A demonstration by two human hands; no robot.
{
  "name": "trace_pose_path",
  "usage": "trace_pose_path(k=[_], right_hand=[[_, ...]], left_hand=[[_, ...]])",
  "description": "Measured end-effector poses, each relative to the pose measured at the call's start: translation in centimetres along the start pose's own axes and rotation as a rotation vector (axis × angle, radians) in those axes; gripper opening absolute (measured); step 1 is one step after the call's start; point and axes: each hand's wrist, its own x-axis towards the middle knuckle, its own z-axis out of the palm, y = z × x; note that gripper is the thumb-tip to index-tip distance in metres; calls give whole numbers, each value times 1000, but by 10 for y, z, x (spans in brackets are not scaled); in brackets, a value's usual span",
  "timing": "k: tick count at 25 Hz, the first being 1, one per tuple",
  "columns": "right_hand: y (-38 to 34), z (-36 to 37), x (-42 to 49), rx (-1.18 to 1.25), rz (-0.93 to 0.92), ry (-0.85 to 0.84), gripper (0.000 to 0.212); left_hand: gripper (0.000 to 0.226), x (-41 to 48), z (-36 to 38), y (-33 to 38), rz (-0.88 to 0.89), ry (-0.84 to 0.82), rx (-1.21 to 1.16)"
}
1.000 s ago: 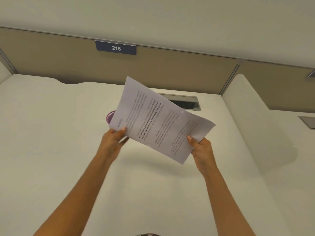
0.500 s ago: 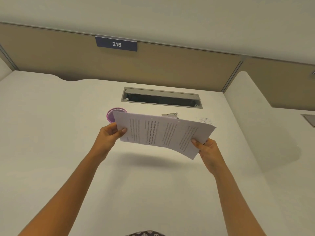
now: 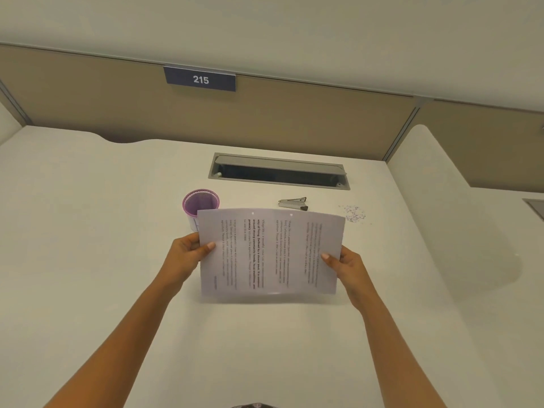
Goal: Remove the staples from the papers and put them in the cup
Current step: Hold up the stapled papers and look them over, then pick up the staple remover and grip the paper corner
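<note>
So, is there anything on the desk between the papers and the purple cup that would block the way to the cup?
Nothing visible blocks it. The papers are held by the left hand and right hand, and their far left corner overlaps the cup in this view. The staple remover lies to the right of the cup, off that path.

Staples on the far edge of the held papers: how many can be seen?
2. Both sit near the far edge of the papers: one toward the cup, one below the staple remover. Others may be hidden.
</note>
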Motion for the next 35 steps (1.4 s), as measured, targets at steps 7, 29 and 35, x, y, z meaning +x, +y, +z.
trace_pose_path(k=[7,29,35], right_hand=[[-36,-1,6,-62,26,-34,23],[-58,39,68,-430,267,-500,29],[-35,42,162,-822,64,-174,35]], left_hand=[[25,-6,-10,-24,-241,-47,-52],[20,56,64,51,-19,-221,401],[19,75,50,31,-100,-194,386]])
